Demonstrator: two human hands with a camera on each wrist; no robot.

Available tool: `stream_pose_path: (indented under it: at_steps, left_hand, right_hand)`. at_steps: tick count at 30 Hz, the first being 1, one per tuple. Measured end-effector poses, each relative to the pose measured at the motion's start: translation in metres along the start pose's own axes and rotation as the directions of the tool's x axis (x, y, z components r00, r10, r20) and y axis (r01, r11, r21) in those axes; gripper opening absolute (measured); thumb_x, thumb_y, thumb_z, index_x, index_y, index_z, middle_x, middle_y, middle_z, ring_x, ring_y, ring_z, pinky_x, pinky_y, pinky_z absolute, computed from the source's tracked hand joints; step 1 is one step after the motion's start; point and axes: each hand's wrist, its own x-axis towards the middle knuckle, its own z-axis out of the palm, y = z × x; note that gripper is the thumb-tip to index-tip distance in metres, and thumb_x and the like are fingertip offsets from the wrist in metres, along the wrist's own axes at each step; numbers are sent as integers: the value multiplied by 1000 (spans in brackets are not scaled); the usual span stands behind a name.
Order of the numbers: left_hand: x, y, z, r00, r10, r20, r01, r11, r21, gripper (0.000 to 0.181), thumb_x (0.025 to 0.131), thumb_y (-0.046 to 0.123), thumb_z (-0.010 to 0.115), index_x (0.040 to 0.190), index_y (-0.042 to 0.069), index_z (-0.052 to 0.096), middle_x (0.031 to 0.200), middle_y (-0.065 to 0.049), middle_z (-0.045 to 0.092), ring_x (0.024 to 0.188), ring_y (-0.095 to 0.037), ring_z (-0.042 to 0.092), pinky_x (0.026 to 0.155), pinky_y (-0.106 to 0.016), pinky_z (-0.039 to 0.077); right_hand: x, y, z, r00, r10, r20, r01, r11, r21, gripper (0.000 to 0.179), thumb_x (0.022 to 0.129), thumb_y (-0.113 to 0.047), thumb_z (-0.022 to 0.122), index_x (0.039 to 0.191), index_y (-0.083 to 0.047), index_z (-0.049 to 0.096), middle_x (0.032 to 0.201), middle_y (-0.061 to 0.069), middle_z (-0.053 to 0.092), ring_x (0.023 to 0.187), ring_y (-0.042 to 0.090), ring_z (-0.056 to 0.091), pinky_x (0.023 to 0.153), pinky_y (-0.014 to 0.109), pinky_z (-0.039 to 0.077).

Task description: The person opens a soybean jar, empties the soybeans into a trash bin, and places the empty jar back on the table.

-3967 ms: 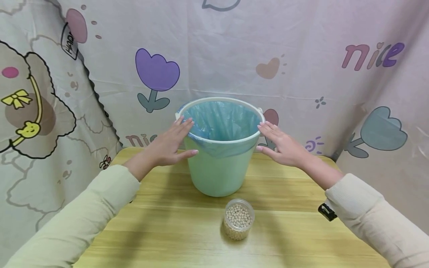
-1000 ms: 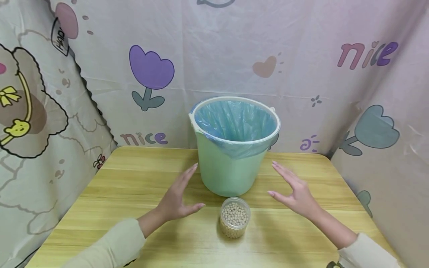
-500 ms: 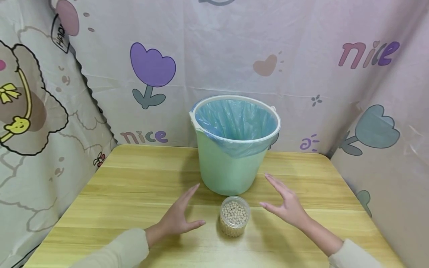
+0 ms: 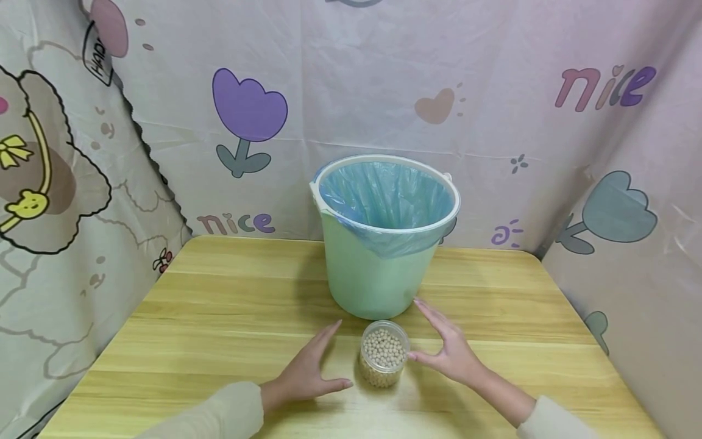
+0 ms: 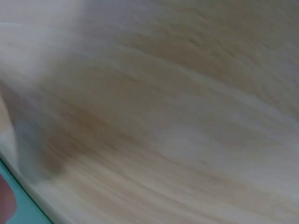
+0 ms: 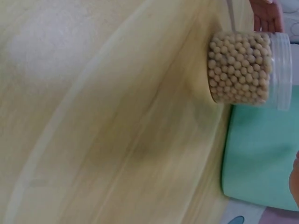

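On my head feed, both hands have just come down from the bucket's sides: the left hand (image 4: 309, 369) and right hand (image 4: 452, 353) now flank the clear plastic jar (image 4: 382, 373) at the lower centre of the frame. I judge that attention has passed from the mint-green bucket (image 4: 378, 283) to the jar, with no lift begun. Both grips are released, fingers extended and thumbs apart; the left is clear of the jar, while I can't tell whether the right thumb touches it.

The jar stands upright on the wood-grain table (image 4: 247, 280), just in front of the bucket. It looks squat and round, filled nearly to its clear collar with small beige balls (image 4: 384, 349), beads or beans. I can't tell if a clear lid covers it.
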Motion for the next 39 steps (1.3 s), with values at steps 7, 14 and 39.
stream_pose_path:
  at_steps: [7,14,39]
  left_hand:
    - [7,1,14,993,-64,95,68,997,-36,106,70,52,74,148,6,17,150,-20,26,134,-43,30,104,-62,31]
    - [14,4,27,986,-71,152,78,996,-41,109,68,52,76,147,2,18,150,-20,27,135,-40,31,106,-59,31]
    - [43,9,59,997,71,26,-60,949,-310,104,59,35,87,143,21,27,137,2,48,122,-17,50,105,-38,42]
  right_hand:
    - [-2,-2,10,995,48,84,-52,997,53,93,64,-35,80,139,1,37,139,26,41,122,48,42,94,65,36]
    - [0,-6,20,983,74,167,-92,991,101,104,61,-41,82,141,2,32,142,27,36,124,51,38,93,69,35]
    - [4,-6,35,978,26,209,-47,994,96,96,57,-37,86,133,3,43,134,24,49,118,40,51,94,57,44]
